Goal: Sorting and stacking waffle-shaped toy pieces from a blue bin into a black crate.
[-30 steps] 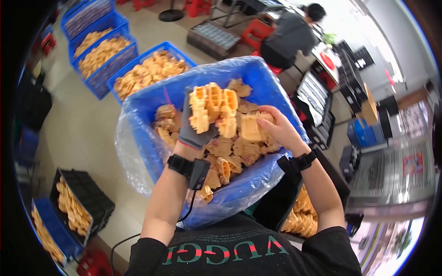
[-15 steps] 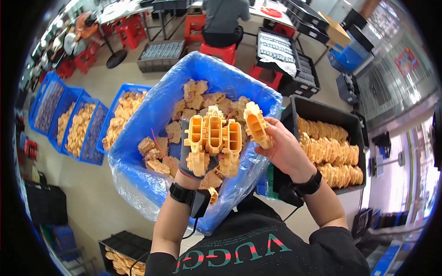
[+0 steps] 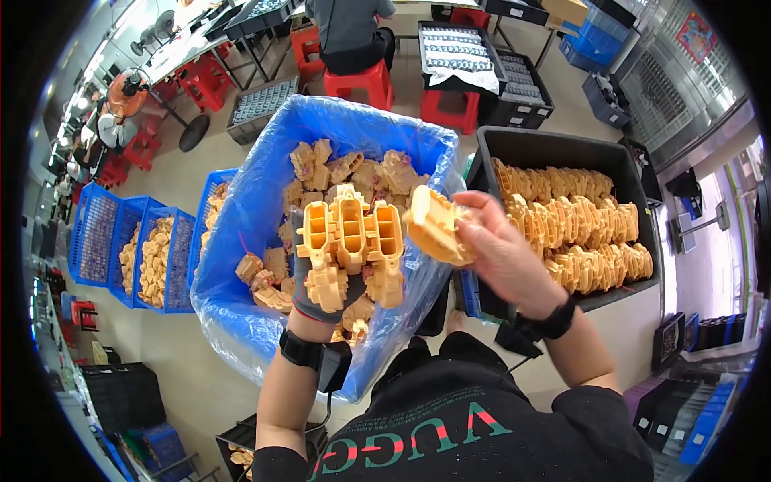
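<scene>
My left hand [image 3: 302, 287], in a dark grey glove, holds a cluster of yellow moulded plastic housings [image 3: 351, 234] over the bin. Their open compartments face up, and they hide most of the fingers. To the right of the cluster, my right hand [image 3: 507, 255] is bare and slightly blurred. Between thumb and fingers it pinches a single yellow plastic housing [image 3: 434, 227], tilted and apart from the cluster. Below both hands, more tan housings [image 3: 399, 172] lie loosely in a large bin lined with blue plastic [image 3: 255, 173].
A black crate [image 3: 554, 146] at right holds rows of yellow housings [image 3: 572, 218]. Blue baskets [image 3: 183, 265] with similar parts stand left. Beyond the bin a person [image 3: 341, 32] sits on a red stool [image 3: 359, 83], near trays of grey parts [image 3: 458, 55]. Another dark crate [image 3: 241, 434] stands lower left.
My right hand has turned its housing, which now shows another side and sits a little lower. The view has shifted, bringing the black crate more fully into sight. My left hand still holds the cluster.
</scene>
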Motion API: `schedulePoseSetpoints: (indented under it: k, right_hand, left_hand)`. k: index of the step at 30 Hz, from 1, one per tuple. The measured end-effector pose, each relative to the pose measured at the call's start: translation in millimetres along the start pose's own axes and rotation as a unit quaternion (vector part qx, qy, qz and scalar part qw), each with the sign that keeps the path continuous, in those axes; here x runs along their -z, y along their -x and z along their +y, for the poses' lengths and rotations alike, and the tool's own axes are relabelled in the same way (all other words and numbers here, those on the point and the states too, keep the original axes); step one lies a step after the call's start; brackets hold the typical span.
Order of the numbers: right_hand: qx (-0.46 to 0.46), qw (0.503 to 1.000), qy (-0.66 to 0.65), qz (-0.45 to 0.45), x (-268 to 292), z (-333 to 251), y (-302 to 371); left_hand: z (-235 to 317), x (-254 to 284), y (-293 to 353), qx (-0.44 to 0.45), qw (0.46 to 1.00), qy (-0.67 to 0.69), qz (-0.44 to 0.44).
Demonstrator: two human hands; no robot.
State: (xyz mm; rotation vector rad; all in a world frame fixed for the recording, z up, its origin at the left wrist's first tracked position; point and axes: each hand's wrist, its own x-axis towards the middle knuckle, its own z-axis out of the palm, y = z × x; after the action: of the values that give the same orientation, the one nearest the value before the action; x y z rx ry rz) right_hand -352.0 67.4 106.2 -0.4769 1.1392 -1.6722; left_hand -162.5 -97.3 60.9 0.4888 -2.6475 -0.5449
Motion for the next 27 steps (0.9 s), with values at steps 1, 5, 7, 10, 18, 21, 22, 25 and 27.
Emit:
schedulePoseSetpoints:
  k: [1, 5, 7, 10, 18, 21, 22, 25, 27]
  right_hand:
    - [0.038, 0.989, 0.142, 0.003, 12.7, -12.5, 2.2]
    - [0.01, 0.971, 0.237, -0.037, 44.3, -53.2, 21.2]
    - [-0.02, 0.94, 0.338, -0.042, 62.8, -60.6, 28.3]
    - [-0.076, 0.947, 0.306, -0.052, 86.6, -64.7, 42.1]
    - [-0.159, 0.984, -0.085, -0.009, 161.0, -43.0, 105.3]
    - [-0.152, 0.986, -0.066, 0.001, 182.5, -31.6, 119.6]
    - [-0.163, 0.982, -0.092, 0.014, 181.0, -36.8, 121.1]
    - [-0.163, 0.982, -0.088, 0.025, 187.1, -32.5, 119.8]
    - [-0.158, 0.981, -0.096, 0.053, 188.6, -28.2, 114.5]
  left_hand:
    - [-0.1, -8.3, 4.0, 0.025, 0.986, 0.164, 0.002]
    - [4.1, -45.3, 11.9, 0.111, 0.671, 0.733, 0.007]
    - [52.1, -29.1, -14.8, 0.209, 0.536, 0.817, -0.04]
    - [80.2, -42.9, -23.0, 0.294, 0.624, 0.714, -0.117]
    - [160.8, -82.7, -38.9, 0.309, 0.53, 0.775, -0.151]
    - [187.7, -94.8, -44.4, 0.271, 0.536, 0.773, -0.203]
    - [192.7, -96.8, -44.6, 0.298, 0.514, 0.778, -0.204]
    - [205.7, -103.8, -53.7, 0.328, 0.473, 0.792, -0.204]
    - [206.4, -110.9, -66.1, 0.341, 0.468, 0.793, -0.187]
